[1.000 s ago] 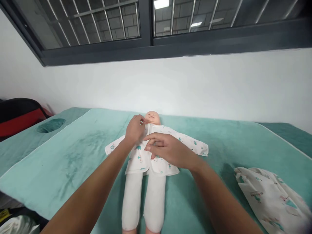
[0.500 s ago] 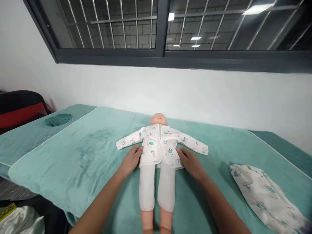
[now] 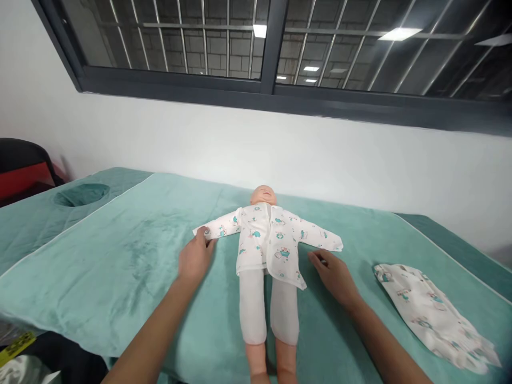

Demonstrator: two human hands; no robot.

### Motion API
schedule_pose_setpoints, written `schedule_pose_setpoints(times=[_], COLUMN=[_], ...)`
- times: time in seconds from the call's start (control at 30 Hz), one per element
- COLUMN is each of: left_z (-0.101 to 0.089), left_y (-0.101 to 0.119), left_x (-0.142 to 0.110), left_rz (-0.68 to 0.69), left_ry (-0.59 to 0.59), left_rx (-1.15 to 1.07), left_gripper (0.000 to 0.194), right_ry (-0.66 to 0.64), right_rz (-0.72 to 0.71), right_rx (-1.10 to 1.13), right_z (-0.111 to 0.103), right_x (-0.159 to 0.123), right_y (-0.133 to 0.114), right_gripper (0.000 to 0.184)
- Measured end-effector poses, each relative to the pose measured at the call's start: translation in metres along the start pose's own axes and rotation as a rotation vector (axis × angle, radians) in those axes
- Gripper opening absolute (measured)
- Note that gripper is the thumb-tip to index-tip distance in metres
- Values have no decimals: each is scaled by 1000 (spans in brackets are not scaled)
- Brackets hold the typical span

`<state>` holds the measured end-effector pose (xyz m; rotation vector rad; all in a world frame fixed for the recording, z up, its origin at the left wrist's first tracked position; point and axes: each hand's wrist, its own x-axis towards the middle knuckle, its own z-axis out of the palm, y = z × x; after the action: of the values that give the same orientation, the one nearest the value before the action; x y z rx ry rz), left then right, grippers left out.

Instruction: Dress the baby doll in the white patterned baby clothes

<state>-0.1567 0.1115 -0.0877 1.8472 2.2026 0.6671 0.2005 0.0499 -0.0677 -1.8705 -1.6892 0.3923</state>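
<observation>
A baby doll lies face up in a white printed baby jacket and white leggings. Both jacket sleeves stretch out sideways, and the front panels meet near the middle. At the end of the sleeve on the left, my left hand has its fingers closed on the cuff. My right hand is just below the other sleeve, beside the jacket's hem; its fingers are loosely bent, a small gap shows between thumb and forefinger, and nothing is visible in them.
A folded white printed garment lies to the right on the green padded bed. Toward the left end the bed has a round hole. Behind it rise a white wall and a barred window. A black and red chair stands far left.
My left hand has moved from the jacket's side up and left to the sleeve cuff. My right hand has let go of the jacket's edge and shifted right. That lower corner now sticks out.
</observation>
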Motion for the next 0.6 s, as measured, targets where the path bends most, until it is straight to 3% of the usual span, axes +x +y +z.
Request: schedule_pose_setpoints(times=[0.07,0.17,0.27,0.43,0.6], left_z=[3,8,13,17,10], left_y=[1,1,-3,-9,-7], left_x=[11,29,41,42,31], left_rz=[41,150,206,175,154], left_ry=[49,137,212,258,346], left_rx=[59,139,180,178,219], left_gripper=[41,40,38,27,30], right_ry=[39,70,82,67,12], right_rz=[-55,-180,-146,-217,-257], right_rx=[-77,-134,-171,-133,48], right_z=[6,16,24,23,16], right_x=[25,56,68,54,28], right_y=[15,26,26,22,7], right_gripper=[28,33,36,31,25])
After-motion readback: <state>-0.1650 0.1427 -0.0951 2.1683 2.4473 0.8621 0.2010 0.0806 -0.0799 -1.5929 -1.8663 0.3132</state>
